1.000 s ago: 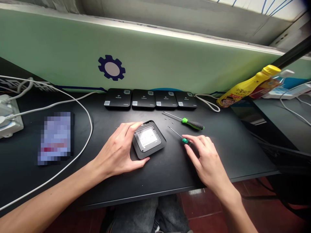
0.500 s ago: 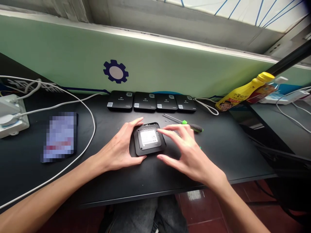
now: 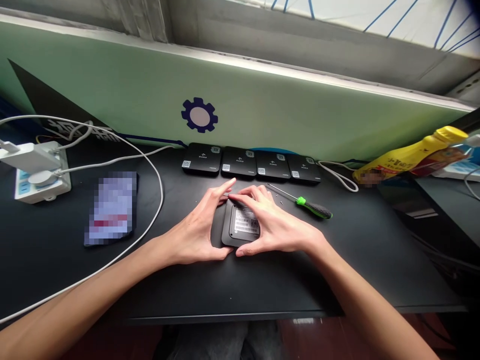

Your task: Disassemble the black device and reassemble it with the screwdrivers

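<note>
A black box (image 3: pixel 233 236) with rounded corners and a white label faces label-up between my hands, low over the desk. My right hand (image 3: pixel 279 222) wraps its right side, thumb at the near edge and fingers at the far edge, covering part of the label. At the box's left corners are the fingertips and thumb of my left hand (image 3: pixel 197 227), its palm apart from the side. Beyond my right hand lies a green and black screwdriver (image 3: pixel 317 208), shaft pointing to the back left. Tiny screws (image 3: pixel 279 199) are beside the shaft.
Several similar black boxes (image 3: pixel 202 162) stand in a row along the green partition (image 3: pixel 142 95). A blurred flat item (image 3: pixel 112 207) and a white power strip (image 3: pixel 45 187) with looping cables are at left. A yellow bottle (image 3: pixel 412 157) leans at the back right.
My right hand has closed in around the box's right side and now covers part of the label. My left palm is farther from the box's side. The view has shifted left.
</note>
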Demonstrator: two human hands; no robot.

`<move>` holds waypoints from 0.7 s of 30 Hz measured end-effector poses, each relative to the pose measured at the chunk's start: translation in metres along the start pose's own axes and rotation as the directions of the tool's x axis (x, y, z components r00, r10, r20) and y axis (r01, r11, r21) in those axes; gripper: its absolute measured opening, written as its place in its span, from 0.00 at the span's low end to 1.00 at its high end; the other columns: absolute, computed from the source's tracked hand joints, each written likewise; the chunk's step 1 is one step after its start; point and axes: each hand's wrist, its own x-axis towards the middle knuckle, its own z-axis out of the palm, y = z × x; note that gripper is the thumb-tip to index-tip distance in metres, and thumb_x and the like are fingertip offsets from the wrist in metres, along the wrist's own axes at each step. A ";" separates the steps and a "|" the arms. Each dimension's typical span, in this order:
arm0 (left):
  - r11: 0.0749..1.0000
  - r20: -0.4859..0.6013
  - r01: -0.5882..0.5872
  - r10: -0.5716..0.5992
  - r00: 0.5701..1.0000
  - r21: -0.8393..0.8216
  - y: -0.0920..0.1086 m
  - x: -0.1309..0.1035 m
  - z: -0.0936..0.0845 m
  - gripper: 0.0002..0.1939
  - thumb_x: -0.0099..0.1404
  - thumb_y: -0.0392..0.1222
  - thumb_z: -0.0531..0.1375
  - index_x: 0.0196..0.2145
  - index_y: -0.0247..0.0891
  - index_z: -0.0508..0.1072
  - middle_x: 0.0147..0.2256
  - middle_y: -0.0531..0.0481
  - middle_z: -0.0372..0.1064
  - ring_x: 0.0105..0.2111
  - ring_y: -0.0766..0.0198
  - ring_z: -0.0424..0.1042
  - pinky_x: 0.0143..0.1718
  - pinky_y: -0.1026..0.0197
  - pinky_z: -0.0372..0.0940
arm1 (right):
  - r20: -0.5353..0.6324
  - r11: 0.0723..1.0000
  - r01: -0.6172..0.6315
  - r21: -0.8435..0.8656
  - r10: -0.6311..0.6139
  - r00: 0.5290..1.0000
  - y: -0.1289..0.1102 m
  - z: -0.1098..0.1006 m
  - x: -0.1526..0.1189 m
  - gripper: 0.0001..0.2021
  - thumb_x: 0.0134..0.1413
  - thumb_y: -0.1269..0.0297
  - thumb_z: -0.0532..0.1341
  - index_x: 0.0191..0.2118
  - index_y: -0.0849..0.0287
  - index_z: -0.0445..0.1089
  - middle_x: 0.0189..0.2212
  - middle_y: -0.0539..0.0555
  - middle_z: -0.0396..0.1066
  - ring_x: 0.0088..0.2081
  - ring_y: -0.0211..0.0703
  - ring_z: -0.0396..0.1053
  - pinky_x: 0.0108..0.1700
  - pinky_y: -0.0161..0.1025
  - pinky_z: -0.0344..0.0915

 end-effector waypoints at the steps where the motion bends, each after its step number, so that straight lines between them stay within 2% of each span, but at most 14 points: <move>1: 1.000 0.008 -0.001 0.001 1.000 -0.003 0.000 0.000 0.000 0.70 0.58 0.39 0.78 0.84 0.53 0.39 0.80 0.33 0.45 0.77 0.35 0.61 0.75 0.29 0.66 | -0.010 1.000 0.011 -0.024 -0.012 1.000 -0.002 0.001 -0.001 0.56 0.54 0.37 0.77 0.80 0.54 0.57 0.67 0.66 0.63 0.67 0.66 0.62 0.74 0.69 0.61; 6: 1.000 0.043 0.004 -0.004 0.999 -0.007 0.001 0.003 -0.002 0.70 0.58 0.36 0.75 0.84 0.52 0.37 0.79 0.34 0.47 0.77 0.37 0.59 0.76 0.31 0.64 | -0.057 0.977 0.088 -0.194 -0.101 0.993 -0.012 0.008 -0.007 0.46 0.62 0.48 0.72 0.78 0.65 0.60 0.69 0.71 0.64 0.66 0.66 0.64 0.72 0.64 0.66; 10: 0.999 0.064 -0.035 0.034 0.997 0.009 0.001 0.005 -0.002 0.69 0.58 0.39 0.76 0.84 0.51 0.39 0.78 0.35 0.52 0.76 0.36 0.60 0.76 0.32 0.64 | -0.064 0.944 0.117 -0.308 -0.144 0.988 -0.012 0.009 -0.013 0.41 0.64 0.50 0.70 0.75 0.69 0.64 0.70 0.73 0.66 0.65 0.69 0.67 0.68 0.65 0.72; 14: 1.000 0.074 -0.021 0.019 0.997 0.020 0.001 0.005 0.000 0.63 0.59 0.40 0.75 0.82 0.49 0.46 0.75 0.37 0.57 0.75 0.39 0.62 0.76 0.38 0.64 | -0.105 0.927 0.162 -0.339 -0.208 0.972 -0.011 0.008 -0.018 0.37 0.65 0.53 0.69 0.72 0.70 0.68 0.66 0.73 0.73 0.62 0.70 0.74 0.63 0.64 0.78; 17: 0.998 0.056 -0.032 0.029 0.998 0.053 0.003 0.005 0.001 0.59 0.59 0.39 0.75 0.80 0.48 0.50 0.73 0.38 0.60 0.74 0.40 0.63 0.76 0.39 0.64 | -0.170 0.883 0.173 -0.437 -0.270 0.948 -0.016 0.008 -0.021 0.28 0.69 0.62 0.65 0.68 0.74 0.71 0.64 0.75 0.77 0.61 0.68 0.79 0.61 0.60 0.81; 19: 0.998 0.044 -0.029 0.027 0.999 0.061 0.003 0.006 0.002 0.60 0.59 0.39 0.75 0.81 0.48 0.50 0.73 0.38 0.60 0.73 0.40 0.64 0.76 0.39 0.64 | -0.206 0.835 0.171 -0.523 -0.319 0.925 -0.020 0.007 -0.022 0.22 0.71 0.70 0.62 0.66 0.75 0.72 0.60 0.74 0.80 0.57 0.64 0.82 0.58 0.57 0.82; 21: 0.998 0.046 -0.020 0.017 0.999 0.059 0.004 0.006 0.002 0.61 0.58 0.39 0.75 0.81 0.48 0.50 0.72 0.38 0.60 0.73 0.40 0.64 0.75 0.39 0.65 | -0.241 0.805 0.161 -0.571 -0.352 0.904 -0.021 0.005 -0.022 0.19 0.73 0.74 0.60 0.64 0.73 0.73 0.55 0.70 0.83 0.51 0.60 0.84 0.53 0.54 0.83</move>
